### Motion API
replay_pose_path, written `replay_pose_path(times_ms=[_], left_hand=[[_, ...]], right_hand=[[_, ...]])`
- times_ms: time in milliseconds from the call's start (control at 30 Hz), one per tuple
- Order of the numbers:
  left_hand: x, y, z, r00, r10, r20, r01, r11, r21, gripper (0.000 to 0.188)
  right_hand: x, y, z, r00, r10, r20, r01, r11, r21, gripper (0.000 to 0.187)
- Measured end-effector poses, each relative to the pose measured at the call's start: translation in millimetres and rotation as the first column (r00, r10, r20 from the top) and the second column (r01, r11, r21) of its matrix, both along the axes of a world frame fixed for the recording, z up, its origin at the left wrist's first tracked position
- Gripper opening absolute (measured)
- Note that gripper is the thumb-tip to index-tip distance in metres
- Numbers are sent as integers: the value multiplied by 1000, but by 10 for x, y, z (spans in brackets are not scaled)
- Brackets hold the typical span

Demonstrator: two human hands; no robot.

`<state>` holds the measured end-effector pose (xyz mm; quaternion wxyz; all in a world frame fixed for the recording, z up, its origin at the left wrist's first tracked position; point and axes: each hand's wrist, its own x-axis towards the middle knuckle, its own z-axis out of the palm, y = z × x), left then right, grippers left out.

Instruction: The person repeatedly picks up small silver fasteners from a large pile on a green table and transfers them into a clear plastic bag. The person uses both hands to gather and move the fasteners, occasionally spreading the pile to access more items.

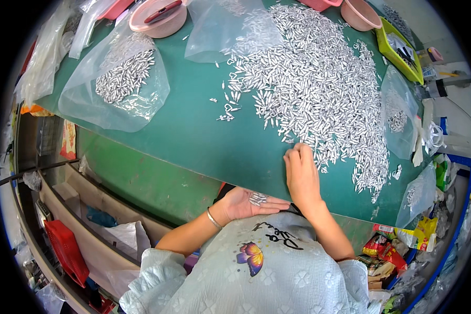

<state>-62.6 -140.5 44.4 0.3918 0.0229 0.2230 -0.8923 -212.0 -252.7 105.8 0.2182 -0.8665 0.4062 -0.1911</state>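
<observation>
Palm up at the table's near edge, my left hand [236, 205] bears a small cluster of silver metal parts [257, 199], its fingers stretched out flat toward the right. My right hand [303, 180] rests at the near edge of a wide heap of the same silver pointed parts [319, 89]. Its fingers are bent and drawn together, with the tips touching or close to the heap; what they pinch, if anything, is hidden. Some parts lie loose to the left of the heap on the green table [204, 136].
A clear plastic bag [154, 104] with more parts lies at left; another clear bag [209, 36] overlaps the heap. Pink bowls [165, 29] and a yellow-green basket [390, 44] stand along the back. More bags [400, 131] lie at right, and a beige bin [110, 212] stands below left.
</observation>
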Motion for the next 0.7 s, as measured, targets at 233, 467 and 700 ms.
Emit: replay_pose_path(times_ms=[233, 467, 700], left_hand=[[-107, 150, -216, 995, 91, -44, -82, 979, 184, 68], [-34, -6, -18, 1000, -19, -10, 20, 994, 104, 75], [-43, 5, -46, 988, 26, -151, 0, 985, 170, 79]], right_hand=[[-175, 437, 184, 918, 332, 215, -382, 885, 267, 14], [100, -60, 172, 987, -12, 158, 23, 998, -66, 25], [20, -301, -43, 994, -4, 111, 17, 994, -109, 16]])
